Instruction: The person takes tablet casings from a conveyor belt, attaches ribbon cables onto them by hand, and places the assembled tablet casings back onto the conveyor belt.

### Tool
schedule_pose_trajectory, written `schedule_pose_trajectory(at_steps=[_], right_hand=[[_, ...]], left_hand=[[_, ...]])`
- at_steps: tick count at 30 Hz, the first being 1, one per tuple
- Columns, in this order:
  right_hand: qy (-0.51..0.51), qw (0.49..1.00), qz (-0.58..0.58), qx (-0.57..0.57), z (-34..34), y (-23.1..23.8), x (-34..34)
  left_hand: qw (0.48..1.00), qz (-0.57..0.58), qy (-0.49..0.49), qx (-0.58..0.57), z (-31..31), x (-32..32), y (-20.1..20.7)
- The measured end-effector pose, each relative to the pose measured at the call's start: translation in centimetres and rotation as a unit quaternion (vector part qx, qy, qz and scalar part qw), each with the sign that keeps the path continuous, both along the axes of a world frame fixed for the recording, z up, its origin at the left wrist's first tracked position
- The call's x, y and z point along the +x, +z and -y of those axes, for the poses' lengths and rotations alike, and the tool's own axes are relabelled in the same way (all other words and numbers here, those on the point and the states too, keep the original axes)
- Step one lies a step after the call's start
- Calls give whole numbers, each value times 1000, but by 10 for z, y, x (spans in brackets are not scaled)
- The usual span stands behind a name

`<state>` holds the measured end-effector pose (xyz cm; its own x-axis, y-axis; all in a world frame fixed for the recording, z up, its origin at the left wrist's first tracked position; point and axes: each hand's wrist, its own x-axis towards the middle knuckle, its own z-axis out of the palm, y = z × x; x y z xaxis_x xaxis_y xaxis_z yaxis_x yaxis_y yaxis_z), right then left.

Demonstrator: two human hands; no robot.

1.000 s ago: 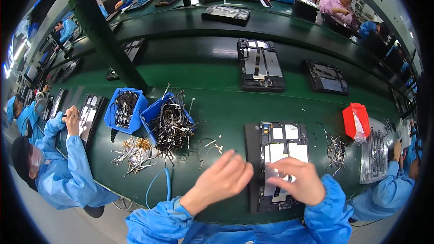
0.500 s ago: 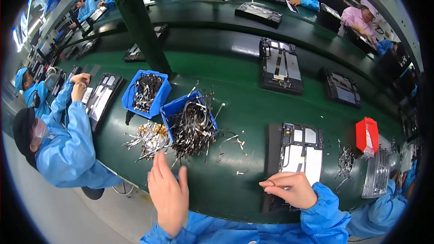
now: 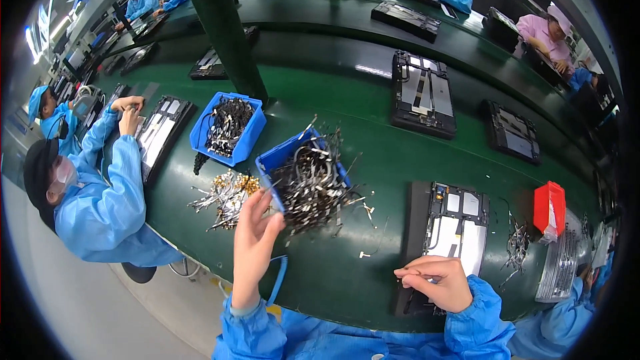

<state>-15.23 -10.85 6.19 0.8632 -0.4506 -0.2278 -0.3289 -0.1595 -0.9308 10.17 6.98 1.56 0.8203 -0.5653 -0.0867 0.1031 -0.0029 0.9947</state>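
L hand (image 3: 257, 243) now up by the bins; 1 s ago was beside the opened flat unit (image 3: 460, 210). Fingers loosely spread, thumb apart, tips blurred, can't tell if touching anything. Pile of gold-tipped cables (image 3: 223, 201) at its 11 o'clock, front blue bin (image 3: 283, 152) w/ heaped cables at 1, rear blue bin (image 3: 250, 137) beyond at 12. R hand (image 3: 437, 283) pinched, thumb vs fingertips; item in it, if any, too small to ID. It's shifted from over unit's middle to its lower-L part. Unit is at R hand's 12-1 o'clock, on the surface (image 3: 333, 280). Rel. to unit: red bin (image 3: 548, 207) at 3, loose cable bunch (image 3: 517, 247) at 4.
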Motion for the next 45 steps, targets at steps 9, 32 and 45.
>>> schedule_pose_trajectory(at_steps=[9, 32, 45], right_hand=[[-112, 979, 27, 166, 3, -3, 1], [-172, 954, 152, -194, 5, -21, -39], [-175, 936, 143, -269, 9, -20, -46]], left_hand=[[888, 420, 99, 157, 5, -60, 43], [837, 70, -541, 51, 102, -120, 21], [875, 46, -481, -11, 98, -129, 9]])
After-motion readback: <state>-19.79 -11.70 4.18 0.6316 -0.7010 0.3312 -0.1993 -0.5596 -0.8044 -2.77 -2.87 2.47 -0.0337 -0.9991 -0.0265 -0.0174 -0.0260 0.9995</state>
